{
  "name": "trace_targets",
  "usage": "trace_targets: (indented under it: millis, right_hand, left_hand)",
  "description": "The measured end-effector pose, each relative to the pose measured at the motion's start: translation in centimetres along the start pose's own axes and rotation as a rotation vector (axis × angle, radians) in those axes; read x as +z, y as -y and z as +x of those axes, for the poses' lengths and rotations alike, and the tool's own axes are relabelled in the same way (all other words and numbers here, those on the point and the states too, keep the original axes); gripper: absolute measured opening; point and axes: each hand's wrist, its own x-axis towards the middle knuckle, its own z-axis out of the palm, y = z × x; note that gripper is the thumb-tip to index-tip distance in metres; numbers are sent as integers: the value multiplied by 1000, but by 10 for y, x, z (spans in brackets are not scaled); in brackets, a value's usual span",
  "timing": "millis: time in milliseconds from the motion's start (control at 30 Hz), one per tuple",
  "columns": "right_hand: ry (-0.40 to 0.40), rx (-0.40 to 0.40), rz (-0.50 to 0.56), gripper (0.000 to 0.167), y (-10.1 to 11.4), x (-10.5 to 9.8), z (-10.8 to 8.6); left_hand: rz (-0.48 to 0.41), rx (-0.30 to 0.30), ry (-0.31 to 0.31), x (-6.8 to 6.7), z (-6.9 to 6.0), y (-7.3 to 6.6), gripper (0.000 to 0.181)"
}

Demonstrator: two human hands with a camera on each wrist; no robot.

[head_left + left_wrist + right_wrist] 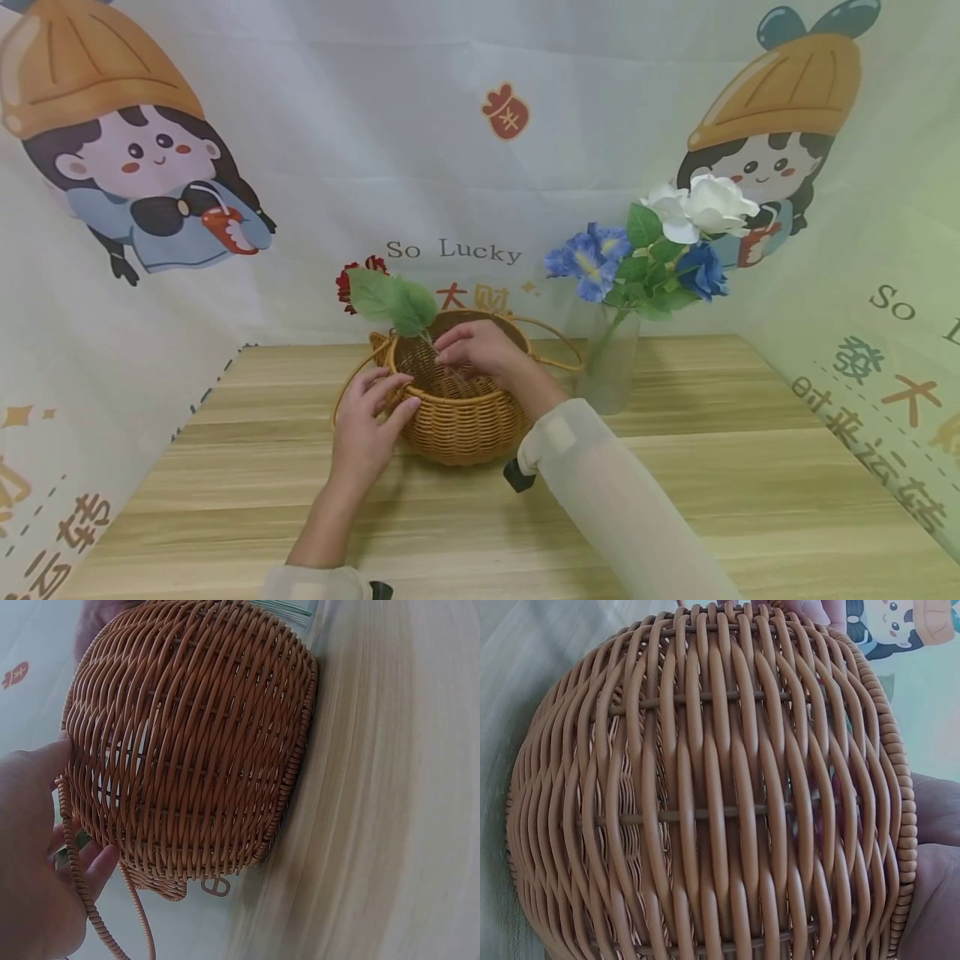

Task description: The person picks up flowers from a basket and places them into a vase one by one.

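Observation:
A brown wicker basket (461, 429) stands on the table, its two loop handles hanging out to the sides. My left hand (371, 417) holds the basket's left rim, thumb toward the front; in the left wrist view the left hand (37, 847) is beside the handle. Over the basket's opening, my right hand (483, 354) pinches the stem of an artificial red flower (345, 287). The flower's green leaves (393, 300) lean left above the rim and partly cover the red bloom. In the right wrist view, woven basket wall (727, 780) hides most of the right hand.
Right of the basket, a frosted vase (609, 375) holds a white flower (708, 208), blue flowers (588, 260) and green leaves. It stands close to the right handle. Behind the wooden table (675, 500) hangs a printed white cloth (360, 125), which also lines both sides.

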Motion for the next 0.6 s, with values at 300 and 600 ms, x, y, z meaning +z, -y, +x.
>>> trace_targets:
  millis: [300,600]
  right_hand:
    - [-26,-3,42,25,-1,0,1]
    - [-134,-76,129,29,-1,-1,2]
  left_hand:
    - [-8,-1,-2,1,-1,1,27]
    - [5,14,-14,1,0,2,28]
